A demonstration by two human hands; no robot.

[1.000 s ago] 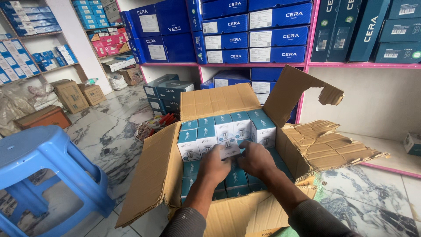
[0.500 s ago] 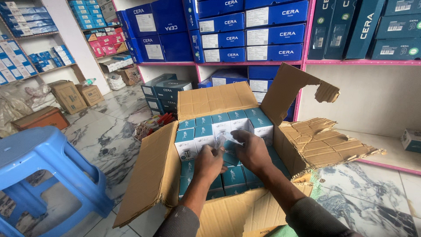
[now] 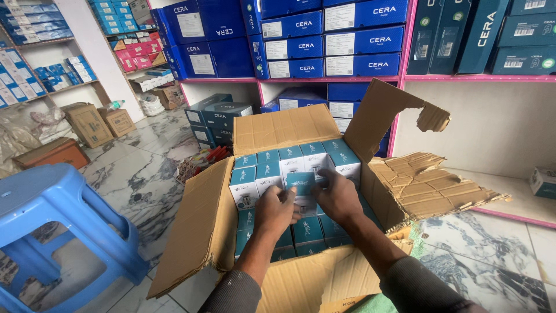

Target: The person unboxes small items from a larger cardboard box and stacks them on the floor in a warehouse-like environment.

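a large corrugated cardboard carton [image 3: 278, 130] stands open on the marble-patterned floor [image 3: 139, 168], its brown flaps splayed outward and the right flap [image 3: 428, 185] torn ragged along its ribbed edge; inside, small teal and white cartons [image 3: 255, 174] with smooth printed faces are packed upright in tight rows, a lower layer showing beneath them. both forearms reach in from the bottom edge, dark sleeves at the wrists, backs of the hands toward the camera. the left hand [image 3: 274, 210] has its fingers curled and pressed against the left side of one small teal box [image 3: 301, 184], and the right hand [image 3: 337, 197] closes on the opposite side, so the box is pinched between the two, near the middle of the carton and raised a little above the lower layer, just in front of the upper row. a glossy blue plastic stool [image 3: 52, 232] stands to the left, near the carton but apart from it, and dark blue rectangular boxes [image 3: 324, 43] fill the pink-edged shelves [image 3: 463, 77] behind
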